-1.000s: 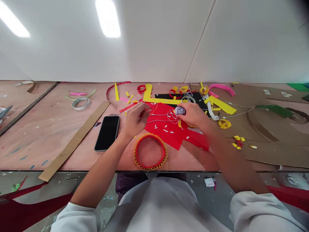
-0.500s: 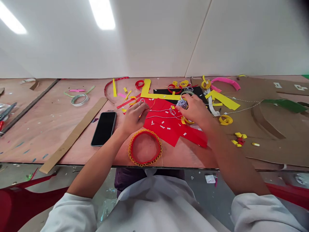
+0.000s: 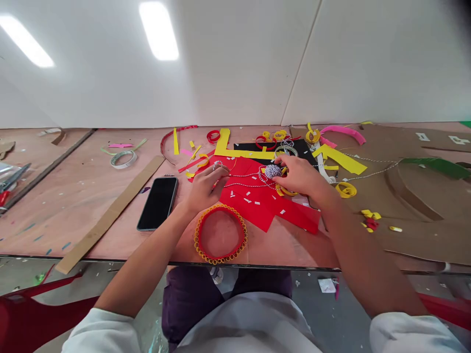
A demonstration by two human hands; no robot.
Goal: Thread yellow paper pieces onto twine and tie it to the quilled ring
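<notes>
Right over the middle of the plywood bench, the right hand is clenched in a firm pinch on a ball of black-and-white twine, thumb and fingers closed around it, just above a red paper sheet. Over to the left hand, its fingertips are drawn together at the far end of a twine strand, though what they pinch is too small to call. That strand runs across the red sheet between the two hands, with a little tangle of loops beside the ball. Tiny white paper bits are dotted over the red. Just beyond, a black card sits behind the hands, and a bent yellow paper strip lies along its left side. Right below the left wrist, a red ring edged in yellow quilled loops lies flat near the bench edge. Left of that hand, a black smartphone lies beside a long cardboard strip, with a roll of tape farther back. Out on the right, a yellow paper curl sits on a brown cardboard sheet, and a green strip lies across that sheet.
</notes>
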